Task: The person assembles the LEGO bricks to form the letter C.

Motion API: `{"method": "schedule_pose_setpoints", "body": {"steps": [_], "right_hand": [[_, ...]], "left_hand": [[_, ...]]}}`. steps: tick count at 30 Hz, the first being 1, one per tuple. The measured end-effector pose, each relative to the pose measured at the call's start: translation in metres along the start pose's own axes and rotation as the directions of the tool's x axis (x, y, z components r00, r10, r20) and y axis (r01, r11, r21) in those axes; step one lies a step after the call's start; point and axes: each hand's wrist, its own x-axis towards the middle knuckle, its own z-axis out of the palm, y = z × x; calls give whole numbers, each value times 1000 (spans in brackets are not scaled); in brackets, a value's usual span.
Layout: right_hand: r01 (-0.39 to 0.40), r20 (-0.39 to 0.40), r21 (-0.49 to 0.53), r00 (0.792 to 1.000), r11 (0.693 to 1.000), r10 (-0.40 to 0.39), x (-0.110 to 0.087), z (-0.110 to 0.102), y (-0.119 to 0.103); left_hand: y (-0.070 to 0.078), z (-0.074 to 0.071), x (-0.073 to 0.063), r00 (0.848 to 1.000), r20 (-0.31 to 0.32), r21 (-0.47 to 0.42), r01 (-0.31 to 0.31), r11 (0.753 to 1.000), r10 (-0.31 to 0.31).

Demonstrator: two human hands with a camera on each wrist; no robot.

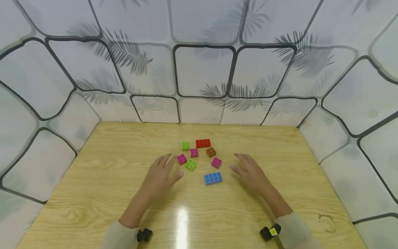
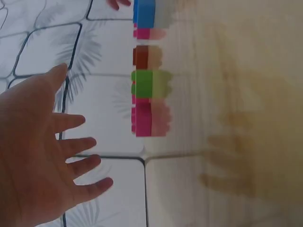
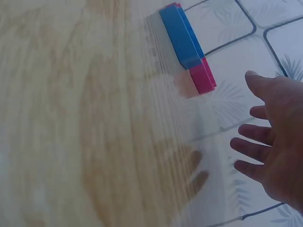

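My left hand [image 1: 160, 176] hovers over the table left of a loose group of toy building bricks, fingers spread and holding nothing. On the other side my right hand [image 1: 251, 173] is held likewise, its fingers relaxed. Nearest the left fingers are a pink brick [image 1: 181, 159] and a lime green brick [image 1: 191, 165]. A blue brick [image 1: 213, 178], longer than most, lies between the hands at the front. Another pink brick [image 1: 216, 162] is closest to the right hand. Behind lie a brown brick [image 1: 211, 152], a red brick [image 1: 203, 143], a third pink brick [image 1: 194, 153] and a second green brick [image 1: 185, 146].
The bricks rest on a wooden table [image 1: 130, 138] with a glossy surface. Patterned walls [image 1: 202, 72] with leaf prints and dark outlines stand at its back and both sides. A dark curved mark [image 1: 328, 223] shows at the front right of the table.
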Motion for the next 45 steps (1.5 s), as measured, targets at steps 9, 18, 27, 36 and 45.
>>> {"method": "schedule_pose_setpoints", "body": {"steps": [9,18,27,36,45], "right_hand": [[57,46,183,997,981,-67,18,11,-2],[29,80,258,996,966,-51,34,26,-2],[90,78,232,991,969,-110,41,35,-6],[78,89,151,992,985,-92,46,41,-7],[91,84,73,992,993,-97,52,43,-7]], "left_hand": [[25,17,8,997,-6,-99,-84,992,83],[42,39,17,984,136,-326,-62,943,112],[40,53,24,965,215,-480,-31,877,152],[40,67,28,965,215,-480,-31,877,151],[44,69,32,968,206,-430,-43,902,145]]}}
